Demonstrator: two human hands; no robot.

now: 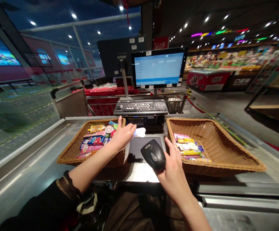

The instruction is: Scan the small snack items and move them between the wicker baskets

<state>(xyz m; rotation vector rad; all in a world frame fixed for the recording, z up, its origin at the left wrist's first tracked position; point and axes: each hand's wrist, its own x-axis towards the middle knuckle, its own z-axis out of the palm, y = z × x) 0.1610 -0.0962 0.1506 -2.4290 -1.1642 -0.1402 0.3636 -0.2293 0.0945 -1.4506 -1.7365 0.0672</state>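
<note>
My left hand (122, 136) reaches over the right edge of the left wicker basket (69, 149). Its fingers pinch a small whitish item (139, 132), brightly lit; its exact kind is not clear. Packaged snacks and sweets (96, 140) fill that basket. In my right hand (173, 163) is a black handheld barcode scanner (154, 155), its head pointing up and left toward the whitish item. To the right of this hand, the right wicker basket (226, 141) holds several small colourful packets (190, 149) at its left end.
A checkout screen (158, 69) stands behind a black keyboard (141, 106), with a dark flat pad (139, 146) on the counter in front. Metal counter edges (245, 189) run along both sides. Behind are a shopping cart (178, 98) and a red freezer (208, 79).
</note>
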